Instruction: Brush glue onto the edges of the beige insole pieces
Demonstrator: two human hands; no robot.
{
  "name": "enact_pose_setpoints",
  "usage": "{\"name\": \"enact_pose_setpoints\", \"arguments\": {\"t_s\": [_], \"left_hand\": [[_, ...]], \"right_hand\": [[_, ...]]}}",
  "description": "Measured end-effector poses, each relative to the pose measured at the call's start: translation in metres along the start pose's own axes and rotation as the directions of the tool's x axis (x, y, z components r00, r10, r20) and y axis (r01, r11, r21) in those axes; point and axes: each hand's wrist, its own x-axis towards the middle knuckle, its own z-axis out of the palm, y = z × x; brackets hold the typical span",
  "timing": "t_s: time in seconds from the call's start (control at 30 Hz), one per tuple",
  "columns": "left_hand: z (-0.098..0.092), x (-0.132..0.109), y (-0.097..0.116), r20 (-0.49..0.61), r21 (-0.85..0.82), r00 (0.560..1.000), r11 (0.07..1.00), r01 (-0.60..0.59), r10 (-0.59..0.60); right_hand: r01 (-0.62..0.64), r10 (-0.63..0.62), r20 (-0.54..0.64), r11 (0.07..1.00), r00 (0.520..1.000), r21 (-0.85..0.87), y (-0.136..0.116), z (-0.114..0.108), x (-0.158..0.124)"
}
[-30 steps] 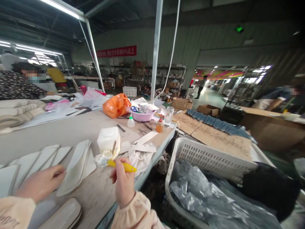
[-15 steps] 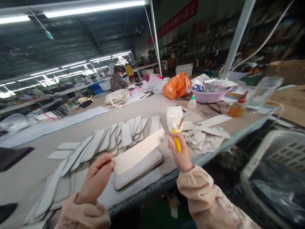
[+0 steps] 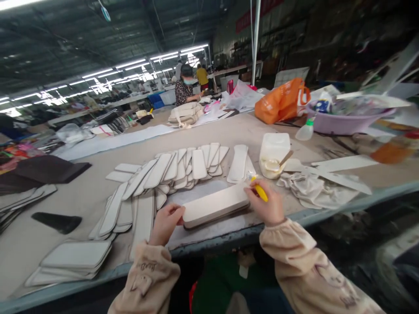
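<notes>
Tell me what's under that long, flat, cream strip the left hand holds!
Under the long, flat, cream strip, a thin, dark edge of something flat peeks out along the near side. The strip covers its top, so I can't see that.

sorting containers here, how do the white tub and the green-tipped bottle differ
The white tub is larger and boxy; the green-tipped bottle is smaller and rounded. A brown stick pokes from the tub's opening, while the bottle narrows to its tip. The tub is nearer the right hand; the bottle is farther back. Both are whitish, on the table.
</notes>
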Motion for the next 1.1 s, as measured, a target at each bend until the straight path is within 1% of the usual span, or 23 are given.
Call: {"name": "enact_pose_setpoints", "arguments": {"t_s": [0.07, 0.13, 0.23, 0.33, 0.5, 0.7, 0.87, 1.0, 1.1], "left_hand": [[0.002, 0.003, -0.012, 0.015, 0.110, 1.000, 0.994, -0.003, 0.001], [0.002, 0.006, -0.022, 0.020, 0.215, 0.999, 0.976, -0.035, 0.031], [0.003, 0.009, -0.028, 0.048, 0.316, 0.996, 0.945, -0.082, 0.070], [0.005, 0.009, -0.025, 0.051, 0.398, 0.997, 0.914, -0.075, 0.060], [0.009, 0.007, -0.017, 0.042, 0.503, 0.999, 0.864, -0.037, 0.018], [0.009, 0.010, -0.018, 0.041, 0.510, 0.999, 0.860, -0.017, -0.004], [0.010, 0.010, -0.022, 0.034, 0.378, 0.998, 0.925, 0.039, -0.056], [0.009, 0.012, -0.031, 0.050, 0.300, 0.996, 0.952, 0.060, -0.078], [0.005, 0.012, -0.037, 0.068, 0.246, 0.993, 0.966, 0.072, -0.092]], "right_hand": [[0.024, -0.016, 0.059, 0.990, 0.998, -0.139, 0.002, 0.001, -0.001], [0.059, -0.033, 0.099, 0.961, 0.995, -0.269, 0.003, 0.004, -0.003], [0.101, -0.046, 0.140, 0.905, 0.989, -0.414, 0.004, 0.009, -0.006], [0.126, -0.048, 0.176, 0.876, 0.983, -0.465, 0.007, 0.015, -0.008], [0.160, -0.087, 0.187, 0.891, 0.979, -0.426, 0.015, 0.022, -0.009], [0.170, -0.108, 0.168, 0.894, 0.980, -0.414, 0.018, 0.024, -0.009], [0.197, -0.135, 0.171, 0.880, 0.976, -0.431, 0.020, 0.025, -0.011], [0.194, -0.144, 0.145, 0.877, 0.979, -0.440, 0.024, 0.026, -0.011], [0.193, -0.140, 0.149, 0.871, 0.979, -0.452, 0.027, 0.026, -0.011]]}}
